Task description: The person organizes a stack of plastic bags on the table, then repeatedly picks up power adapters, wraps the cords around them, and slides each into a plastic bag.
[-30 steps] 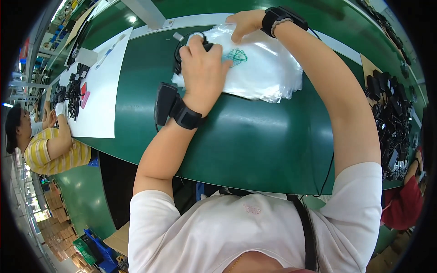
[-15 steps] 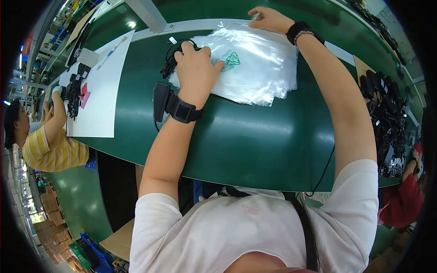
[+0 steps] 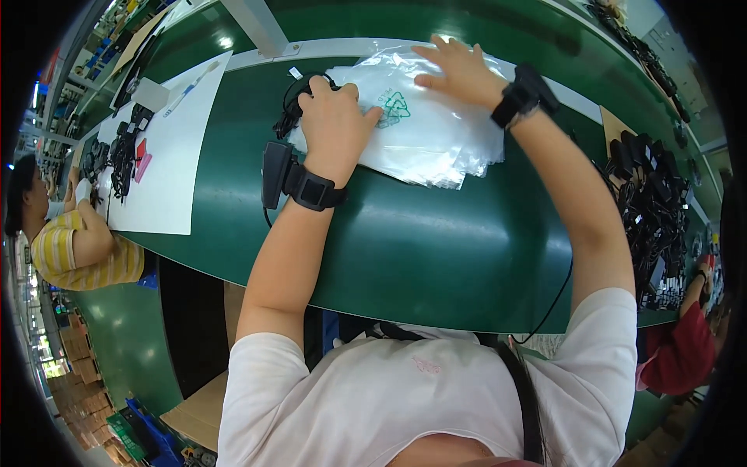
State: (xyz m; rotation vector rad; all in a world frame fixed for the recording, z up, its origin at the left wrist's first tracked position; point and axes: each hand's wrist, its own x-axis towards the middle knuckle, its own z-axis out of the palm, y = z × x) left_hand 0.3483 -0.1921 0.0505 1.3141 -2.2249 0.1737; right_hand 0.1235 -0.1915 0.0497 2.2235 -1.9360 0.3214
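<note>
A stack of clear plastic bags (image 3: 436,144) with a green printed mark lies toward the far side of the green table. My left hand (image 3: 336,121) is at the stack's left end, its fingers curled over a coiled black cable (image 3: 289,105) with a small white tag. The fingers hide part of the cable. Its thumb sticks out to the side over the bags. Above the far right part of the stack is my right hand (image 3: 459,74), fingers spread, holding nothing. Whether it touches the top bag is unclear. Both wrists wear black straps with a small device.
At right, a big heap of black adapters and cables (image 3: 650,202) sits on the table (image 3: 436,257). On the left, a white sheet (image 3: 175,171) carries black cables (image 3: 124,156) and a pink item (image 3: 143,166). People work at both sides. A metal post (image 3: 257,27) rises at the far edge.
My right hand has come nearer from the stack's far edge, and its fingers have spread out over the bags. My left hand stays in place on the cable.
</note>
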